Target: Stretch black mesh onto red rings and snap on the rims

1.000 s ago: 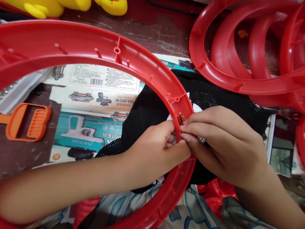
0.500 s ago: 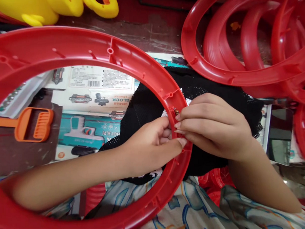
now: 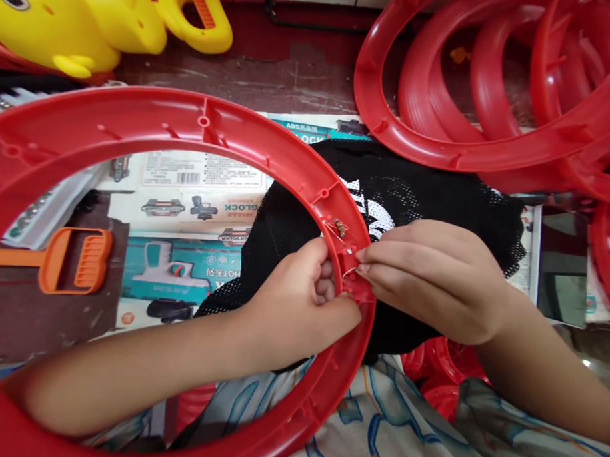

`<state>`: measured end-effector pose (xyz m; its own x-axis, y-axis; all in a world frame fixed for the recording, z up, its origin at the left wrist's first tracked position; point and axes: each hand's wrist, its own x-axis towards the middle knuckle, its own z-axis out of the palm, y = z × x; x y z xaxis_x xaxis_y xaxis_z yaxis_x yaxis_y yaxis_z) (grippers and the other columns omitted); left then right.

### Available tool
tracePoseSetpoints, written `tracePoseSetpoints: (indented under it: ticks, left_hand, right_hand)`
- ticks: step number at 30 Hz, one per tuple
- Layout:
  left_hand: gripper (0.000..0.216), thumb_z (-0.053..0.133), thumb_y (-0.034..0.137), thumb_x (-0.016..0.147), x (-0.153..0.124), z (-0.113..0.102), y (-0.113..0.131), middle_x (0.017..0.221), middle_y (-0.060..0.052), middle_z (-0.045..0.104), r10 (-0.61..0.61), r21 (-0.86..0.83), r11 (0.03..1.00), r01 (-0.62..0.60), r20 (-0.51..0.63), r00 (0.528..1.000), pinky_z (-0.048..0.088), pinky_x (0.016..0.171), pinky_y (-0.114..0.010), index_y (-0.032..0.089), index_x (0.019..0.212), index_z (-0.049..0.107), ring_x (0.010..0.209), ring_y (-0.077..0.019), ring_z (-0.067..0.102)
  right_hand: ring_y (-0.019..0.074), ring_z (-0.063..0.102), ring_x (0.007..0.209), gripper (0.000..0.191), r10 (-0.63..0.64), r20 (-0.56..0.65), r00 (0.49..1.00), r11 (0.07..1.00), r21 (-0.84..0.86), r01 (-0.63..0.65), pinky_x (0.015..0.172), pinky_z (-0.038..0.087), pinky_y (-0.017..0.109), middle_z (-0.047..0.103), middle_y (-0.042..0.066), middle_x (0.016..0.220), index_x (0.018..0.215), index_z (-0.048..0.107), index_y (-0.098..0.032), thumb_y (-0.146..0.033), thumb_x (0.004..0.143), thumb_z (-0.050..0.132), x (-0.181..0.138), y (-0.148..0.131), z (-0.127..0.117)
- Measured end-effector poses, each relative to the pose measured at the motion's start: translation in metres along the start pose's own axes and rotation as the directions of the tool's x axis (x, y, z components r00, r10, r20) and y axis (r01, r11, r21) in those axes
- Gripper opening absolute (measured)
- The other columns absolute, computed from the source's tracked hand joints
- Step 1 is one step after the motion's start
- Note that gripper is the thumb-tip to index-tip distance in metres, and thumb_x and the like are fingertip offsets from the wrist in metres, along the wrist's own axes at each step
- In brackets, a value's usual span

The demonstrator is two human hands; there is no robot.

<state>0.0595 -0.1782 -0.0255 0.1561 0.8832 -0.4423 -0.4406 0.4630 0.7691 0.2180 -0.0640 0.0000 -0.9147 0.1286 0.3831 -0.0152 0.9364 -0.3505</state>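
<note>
A large red plastic ring (image 3: 262, 140) with a hollow, ribbed channel faces up in front of me. My left hand (image 3: 307, 288) is closed around its right side, with the arm across the ring's opening and the thumb pressed in the channel. My right hand (image 3: 431, 277) pinches the end of a thin, pale wire (image 3: 350, 272) at the channel's outer edge. Just above the fingertips, a small brown banded component (image 3: 339, 227) with fine leads lies in the channel, and near it sits a tiny whitish part (image 3: 349, 251). Black mesh cloth (image 3: 433, 177) lies beneath both hands.
More red rings (image 3: 457, 153) are piled at the right back. An orange handle (image 3: 76, 260) and a clear tray of small round parts (image 3: 54, 204) lie on the left. A yellow toy (image 3: 122, 21) stands behind. Printed cardboard (image 3: 185, 223) covers the surface below.
My right hand has drawn down and slightly outward from the brown component, uncovering it, and a thin wire now shows at the fingertips. The left hand keeps its hold; the view has shifted slightly.
</note>
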Motion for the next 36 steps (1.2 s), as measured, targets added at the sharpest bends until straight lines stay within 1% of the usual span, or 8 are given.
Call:
tracePoseSetpoints:
  ticks: [5,8,11,15,21,25,29,36]
  left_hand:
    - [0.031,0.065,0.005,0.073,0.001,-0.001,0.001,0.091,0.001,0.067,-0.02,-0.002,1.0,0.02,0.004,1.0,0.051,0.069,-0.018,0.018,0.1,0.055,0.078,-0.0096,0.064]
    - [0.032,0.065,0.007,0.073,0.003,-0.003,0.002,0.095,-0.001,0.067,-0.052,0.022,0.998,0.051,0.048,0.997,0.05,0.07,-0.02,0.017,0.102,0.055,0.074,-0.008,0.06]
    - [0.041,0.065,0.006,0.07,0.004,-0.009,0.004,0.103,-0.003,0.065,-0.104,0.032,0.994,0.1,0.13,0.986,0.05,0.071,-0.023,0.018,0.107,0.053,0.074,-0.0081,0.058]
    - [0.057,0.065,0.003,0.069,0.004,-0.016,0.008,0.113,-0.004,0.063,-0.126,0.03,0.992,0.123,0.269,0.955,0.051,0.072,-0.023,0.022,0.119,0.045,0.086,-0.012,0.065]
    - [0.053,0.071,0.006,0.073,0.006,-0.015,0.015,0.097,0.0,0.065,-0.115,0.008,0.993,0.118,0.274,0.955,0.051,0.065,-0.019,0.02,0.117,0.044,0.076,-0.0103,0.066]
    - [0.053,0.065,0.001,0.072,0.008,-0.016,0.01,0.09,0.002,0.064,-0.066,0.001,0.998,0.068,0.26,0.963,0.048,0.056,-0.017,0.02,0.117,0.045,0.068,-0.0089,0.063]
    - [0.054,0.066,0.004,0.075,0.009,-0.018,0.003,0.102,-0.002,0.066,-0.075,-0.004,0.997,0.079,0.275,0.959,0.051,0.063,-0.019,0.022,0.12,0.041,0.073,-0.0091,0.066]
    - [0.043,0.066,0.013,0.085,0.007,-0.017,0.007,0.116,-0.008,0.066,-0.074,0.033,0.997,0.067,0.261,0.963,0.053,0.073,-0.023,0.021,0.119,0.041,0.084,-0.0116,0.069]
  right_hand:
    - [0.0156,0.061,0.07,0.016,0.046,0.139,0.989,0.996,-0.079,-0.036,0.061,0.049,0.031,0.068,0.005,0.081,0.092,0.058,-0.015,-0.013,0.099,0.044,-0.003,-0.012,-0.009]
    - [0.0172,0.059,0.073,0.025,-0.003,0.212,0.977,0.985,-0.167,0.039,0.061,0.045,0.034,0.066,0.006,0.082,0.083,0.058,-0.015,-0.01,0.099,0.04,-0.006,-0.022,-0.011]
    - [0.0178,0.056,0.075,0.029,-0.021,0.224,0.974,0.976,-0.208,0.069,0.062,0.042,0.035,0.064,0.006,0.081,0.081,0.061,-0.014,-0.009,0.098,0.038,-0.007,-0.029,-0.009]
    - [0.0187,0.055,0.072,0.03,-0.044,0.209,0.977,0.965,-0.244,0.095,0.058,0.038,0.036,0.065,0.007,0.08,0.082,0.065,-0.013,-0.008,0.096,0.039,-0.005,-0.035,-0.007]
    - [0.0189,0.054,0.066,0.031,-0.135,0.232,0.963,0.926,-0.317,0.206,0.054,0.038,0.037,0.068,0.006,0.08,0.085,0.067,-0.014,-0.009,0.096,0.039,0.014,-0.032,-0.011]
    - [0.0196,0.058,0.07,0.031,-0.094,0.234,0.968,0.932,-0.321,0.168,0.057,0.044,0.036,0.069,0.006,0.083,0.084,0.066,-0.015,-0.011,0.097,0.038,0.024,-0.012,-0.011]
    - [0.0215,0.063,0.077,0.024,-0.065,0.221,0.973,0.93,-0.339,0.139,0.063,0.05,0.035,0.069,0.009,0.087,0.085,0.065,-0.013,-0.017,0.098,0.045,0.017,0.006,-0.009]
    - [0.0191,0.057,0.069,0.023,0.02,0.182,0.983,0.974,-0.227,0.022,0.062,0.049,0.033,0.065,0.008,0.08,0.081,0.065,-0.012,-0.016,0.096,0.047,-0.002,-0.002,-0.01]
